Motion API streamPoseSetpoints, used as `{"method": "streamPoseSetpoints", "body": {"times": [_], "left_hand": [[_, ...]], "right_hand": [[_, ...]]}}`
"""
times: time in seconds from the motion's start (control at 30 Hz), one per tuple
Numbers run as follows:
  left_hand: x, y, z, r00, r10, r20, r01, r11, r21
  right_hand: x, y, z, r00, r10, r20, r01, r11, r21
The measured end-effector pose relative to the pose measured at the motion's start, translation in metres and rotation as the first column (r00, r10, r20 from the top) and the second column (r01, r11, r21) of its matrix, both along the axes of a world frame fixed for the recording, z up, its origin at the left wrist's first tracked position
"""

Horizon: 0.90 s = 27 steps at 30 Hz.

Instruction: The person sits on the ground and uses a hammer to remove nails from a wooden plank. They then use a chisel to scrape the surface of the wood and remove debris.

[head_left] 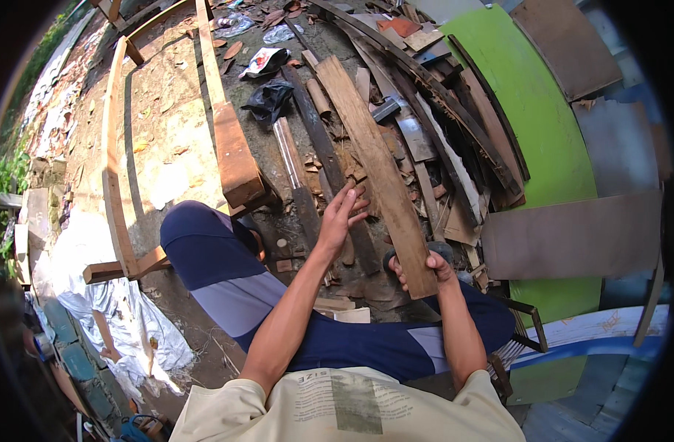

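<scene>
Crumpled white-and-red wrapper (pixel 263 60) on the ground, far ahead

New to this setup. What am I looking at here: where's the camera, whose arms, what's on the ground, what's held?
There is no machine here: a person works with bare hands. The single picture comes from a wide fisheye camera worn on the person's head, looking down, so straight edges bend near the rim and the forearms enter from the bottom. The person sits outdoors in dark blue trousers and a pale shirt.

The right hand grips the near end of a long weathered plank that runs away from the person. The left hand is open, fingers spread, resting on or just over the scrap wood beside that plank.

On the ground lie a pile of old boards and offcuts, a hammer, a black plastic bag, and a wooden frame at the left. A green panel lies at the right.
</scene>
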State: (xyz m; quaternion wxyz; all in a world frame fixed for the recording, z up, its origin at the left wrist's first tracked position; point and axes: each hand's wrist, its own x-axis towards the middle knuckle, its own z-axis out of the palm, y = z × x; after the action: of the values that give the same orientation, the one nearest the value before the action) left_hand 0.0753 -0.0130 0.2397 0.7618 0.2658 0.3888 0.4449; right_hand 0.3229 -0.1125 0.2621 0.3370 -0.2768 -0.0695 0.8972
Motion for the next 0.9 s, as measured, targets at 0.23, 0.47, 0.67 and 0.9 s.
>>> {"method": "streamPoseSetpoints", "body": {"times": [0.23,0.47,0.67,0.9], "left_hand": [[-0.016,0.004,0.052,0.979,-0.019,0.201,-0.008,0.991,0.136],[-0.028,0.002,0.038,0.994,0.069,0.082,-0.083,0.979,0.187],[-0.038,-0.004,0.034,0.995,0.076,0.063,-0.089,0.971,0.221],[-0.041,-0.005,0.027,0.994,0.08,0.072,-0.093,0.973,0.209]], "right_hand": [[-0.013,-0.039,0.015,0.974,0.16,0.159,-0.176,0.98,0.092],[-0.069,-0.018,-0.013,0.668,0.141,0.731,-0.424,0.879,0.218],[-0.091,-0.01,-0.003,0.522,0.131,0.843,-0.498,0.849,0.176],[-0.098,-0.005,0.006,0.397,0.153,0.905,-0.588,0.799,0.123]]}}
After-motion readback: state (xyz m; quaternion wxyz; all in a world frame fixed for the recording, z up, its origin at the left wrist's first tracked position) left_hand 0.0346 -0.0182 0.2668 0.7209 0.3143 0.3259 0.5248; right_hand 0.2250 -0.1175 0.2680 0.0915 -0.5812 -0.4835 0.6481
